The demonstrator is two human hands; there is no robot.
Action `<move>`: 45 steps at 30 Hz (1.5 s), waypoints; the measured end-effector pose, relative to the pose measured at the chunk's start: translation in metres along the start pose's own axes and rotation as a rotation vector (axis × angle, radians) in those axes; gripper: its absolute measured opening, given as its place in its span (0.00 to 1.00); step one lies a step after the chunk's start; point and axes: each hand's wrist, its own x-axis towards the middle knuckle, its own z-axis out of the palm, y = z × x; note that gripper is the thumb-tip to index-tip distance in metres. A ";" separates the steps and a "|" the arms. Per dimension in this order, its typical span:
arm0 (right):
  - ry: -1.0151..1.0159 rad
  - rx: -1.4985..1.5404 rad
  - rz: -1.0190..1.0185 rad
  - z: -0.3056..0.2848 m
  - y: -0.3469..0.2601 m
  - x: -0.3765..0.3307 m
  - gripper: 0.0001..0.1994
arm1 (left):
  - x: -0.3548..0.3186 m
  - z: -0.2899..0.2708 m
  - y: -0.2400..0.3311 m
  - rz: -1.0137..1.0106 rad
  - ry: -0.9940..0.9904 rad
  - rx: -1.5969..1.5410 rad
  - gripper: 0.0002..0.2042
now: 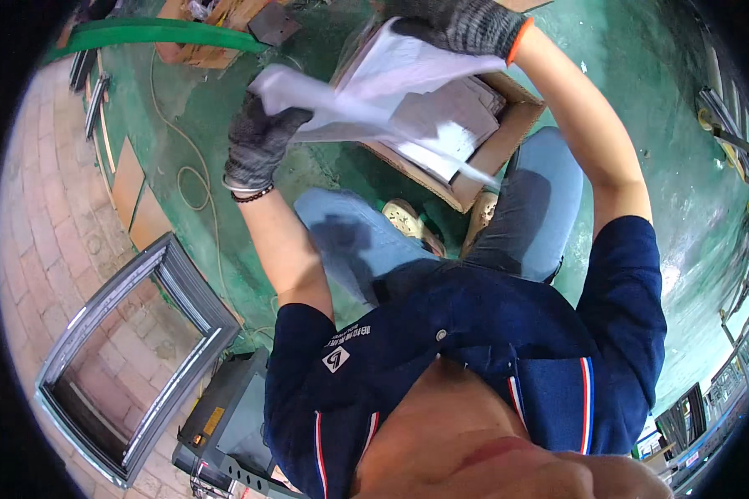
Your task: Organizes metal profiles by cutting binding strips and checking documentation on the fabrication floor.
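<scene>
Knees in blue trousers (366,241) lie nearest you, just this side of the open cardboard box (508,133) on the green floor (666,150). Above the box, your left hand (258,141) in a grey knit glove has its grip closed on one end of a clear plastic wrapping (374,91). Your right hand (466,25), gloved alike, pinches the far end, fingers closed. By the look of it, you are pulling the wrapping out of the box; the next move calls for a steady lift clear of its rim. Inside the box lie flat grey-white pieces (449,116), partly hidden. An aluminium window frame (133,349) lies well left of the box.
</scene>
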 end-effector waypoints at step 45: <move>-0.751 -0.411 0.086 0.130 0.114 -0.127 0.16 | -0.021 -0.017 0.056 -0.210 0.731 0.095 0.19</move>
